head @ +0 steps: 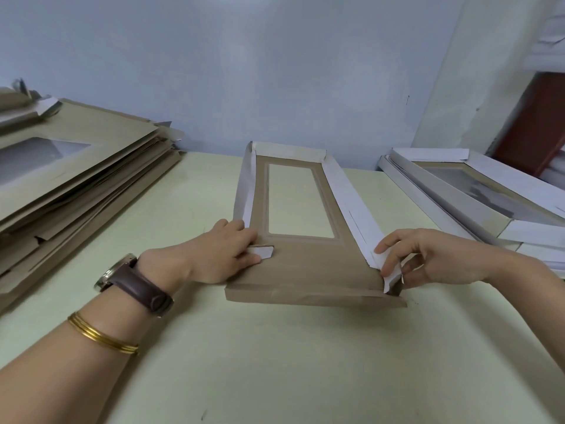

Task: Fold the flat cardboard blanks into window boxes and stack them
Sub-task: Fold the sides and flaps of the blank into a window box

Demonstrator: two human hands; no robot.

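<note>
One half-folded window box [305, 264] lay on the single bench [275, 362], and two hands were at it, one left hand [220, 252] and one right hand [428, 255]. At the left stood one pile of flat blanks [76, 185], its sheets too many and too closely layered to count. At the right was one stack of folded boxes [489, 191], at least two. The left arm bore one wristwatch [134, 286] and what looked like three thin gold bangles [101, 333].
</note>
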